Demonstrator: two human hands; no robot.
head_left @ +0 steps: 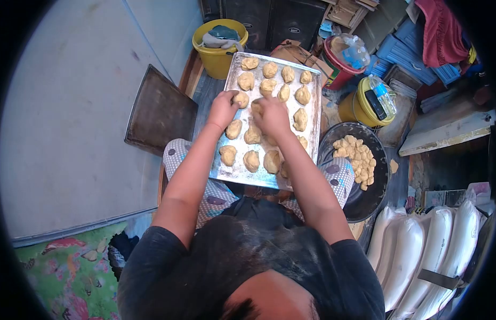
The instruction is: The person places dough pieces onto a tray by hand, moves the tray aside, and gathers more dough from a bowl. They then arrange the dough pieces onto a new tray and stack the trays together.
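A metal baking tray (315, 114) lies across my lap, with several lumps of dough in rows on it. At the tray's left side, my left hand (224, 109) has its fingertips on a dough lump (241, 100). Near the middle of the tray, my right hand (272, 113) is over another lump (257, 108), its fingers bent down and partly covering it. My right forearm hides part of the lumps nearest to me. To the right of the tray, a black basin (380, 184) holds many smaller dough pieces (356, 154).
A dark tray (160, 109) leans at the left. Behind stands a yellow bucket (215, 62) with cloths. At the right are a red bucket (338, 73), a yellow bucket (354, 105) with a phone and bottle on its lid, and white plastic-wrapped packs (407, 245).
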